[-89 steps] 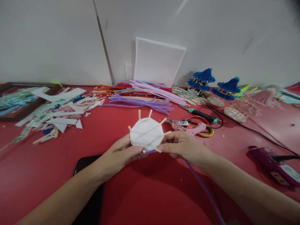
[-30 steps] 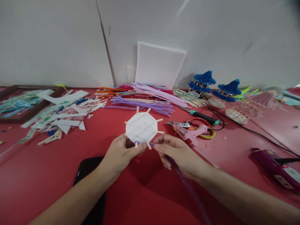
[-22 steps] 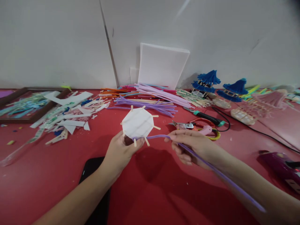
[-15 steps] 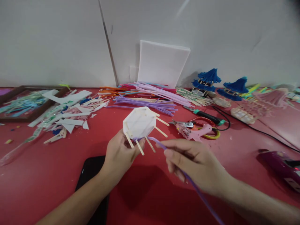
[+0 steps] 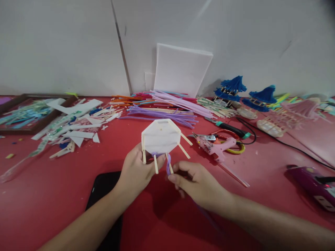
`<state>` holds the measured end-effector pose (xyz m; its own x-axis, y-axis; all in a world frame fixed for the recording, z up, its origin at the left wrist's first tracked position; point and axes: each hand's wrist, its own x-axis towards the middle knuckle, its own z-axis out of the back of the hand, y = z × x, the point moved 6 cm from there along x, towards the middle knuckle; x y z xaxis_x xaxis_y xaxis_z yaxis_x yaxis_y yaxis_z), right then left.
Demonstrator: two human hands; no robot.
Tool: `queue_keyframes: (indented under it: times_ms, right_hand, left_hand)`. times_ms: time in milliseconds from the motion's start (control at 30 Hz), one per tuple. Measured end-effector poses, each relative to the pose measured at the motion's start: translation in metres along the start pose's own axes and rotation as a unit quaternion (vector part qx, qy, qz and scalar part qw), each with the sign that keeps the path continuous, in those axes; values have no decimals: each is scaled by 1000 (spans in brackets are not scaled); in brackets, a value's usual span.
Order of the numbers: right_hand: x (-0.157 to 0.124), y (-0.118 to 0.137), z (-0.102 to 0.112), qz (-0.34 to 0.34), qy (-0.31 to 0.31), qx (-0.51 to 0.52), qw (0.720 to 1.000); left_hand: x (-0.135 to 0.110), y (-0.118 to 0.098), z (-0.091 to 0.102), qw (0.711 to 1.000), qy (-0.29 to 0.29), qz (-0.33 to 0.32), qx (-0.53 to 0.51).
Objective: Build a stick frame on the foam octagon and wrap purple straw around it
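Observation:
A white many-sided board with thin wooden sticks jutting from its edge is tilted up in my left hand. That hand is closed on its lower left, the thumb by the rim. A purple pipe cleaner runs along the board's lower edge and bends around one stick. My right hand pinches the pipe cleaner near that stick's tip; its loose end trails, blurred, below the hand.
Behind lie purple pipe cleaners. On the right are a pink glue gun, scissors, a black-handled cutter and small blue-roofed models. A black phone lies left; white scraps lie beyond it.
My right hand has moved left, closer to the board, bringing the pipe cleaner around a stick. The board has shifted slightly right and turned. The glue gun's clear stick now shows.

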<state>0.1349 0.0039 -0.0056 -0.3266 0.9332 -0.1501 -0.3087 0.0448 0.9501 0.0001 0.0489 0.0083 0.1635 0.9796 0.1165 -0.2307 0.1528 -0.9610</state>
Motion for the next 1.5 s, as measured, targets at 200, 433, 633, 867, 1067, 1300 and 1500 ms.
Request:
queue_keyframes:
  times_ms: [200,433,633,867,1067,1300,1500]
  right_hand:
    - [10,3,8,28,14,114,993]
    - [12,-4,8,-36,32,114,992]
    - [11,-1,12,-26,29,155,987]
    - [13,-20,8,-120,5,231,966]
    - [12,-19,7,-153,4,213,965]
    - [15,-15,15,-72,16,142,987]
    - [16,-20,21,-94,17,114,989]
  left_hand:
    - [-2,3,-4,999,27,26,-3]
    - [-3,-7,-6,997,39,27,56]
    - [-5,-9,-9,998,43,32,11]
    - [-5,-13,-9,999,34,33,-14]
    - [-7,-4,-8,997,27,56,37]
    - [-5,-2,-13,997,68,34,-16]
    - [-4,-2,-14,997,65,33,10]
